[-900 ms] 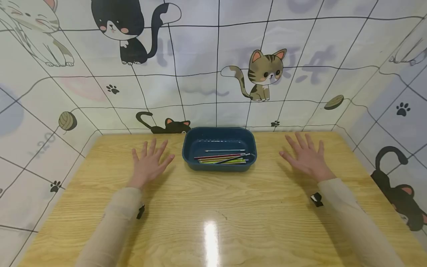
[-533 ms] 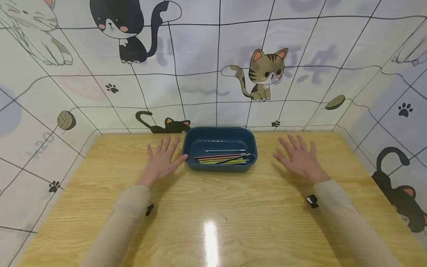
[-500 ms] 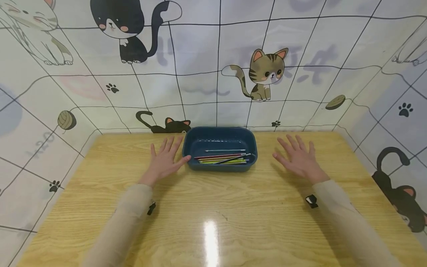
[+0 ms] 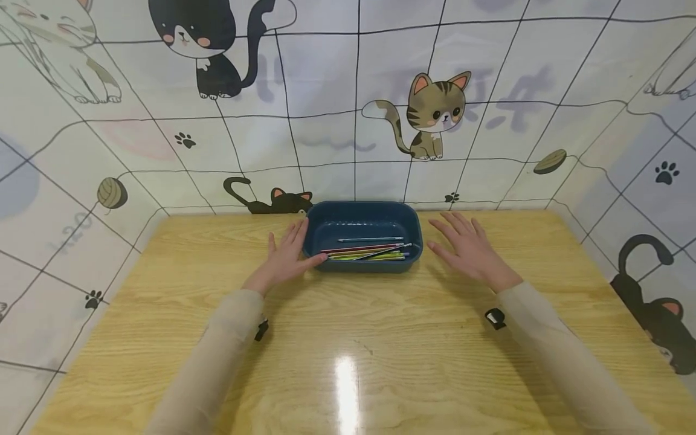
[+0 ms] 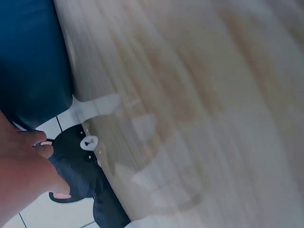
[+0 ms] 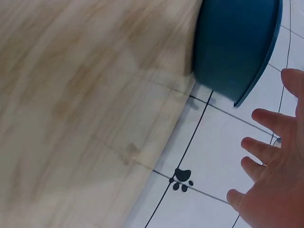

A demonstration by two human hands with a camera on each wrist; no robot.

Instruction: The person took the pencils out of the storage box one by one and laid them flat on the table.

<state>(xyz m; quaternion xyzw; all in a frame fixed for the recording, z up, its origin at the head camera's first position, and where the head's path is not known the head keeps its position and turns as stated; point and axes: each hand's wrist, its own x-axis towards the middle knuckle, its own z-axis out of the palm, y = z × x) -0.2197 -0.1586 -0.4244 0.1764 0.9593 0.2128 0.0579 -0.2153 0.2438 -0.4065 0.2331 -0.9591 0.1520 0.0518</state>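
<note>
A dark blue rectangular basin (image 4: 361, 266) stands at the back of the wooden table. Several pencils (image 4: 370, 251) lie along its front side, and a light blue pencil (image 4: 371, 240) lies apart behind them. My left hand (image 4: 284, 258) is at the basin's left end, its fingers extended along the side and its thumb over the front left corner of the rim. Just off the right end is my right hand (image 4: 466, 248), fingers spread and holding nothing. In the right wrist view, a gap shows between that hand (image 6: 280, 166) and the basin (image 6: 232, 52).
A wooden table (image 4: 359, 326) spreads out in front of the basin. Directly behind it rises a white wall covering (image 4: 326, 139) with a grid and printed cats, which also lines both sides.
Both hands have moved inward toward the basin. The left has come right until it meets the basin's left end; the right has come left, close to the other end.
</note>
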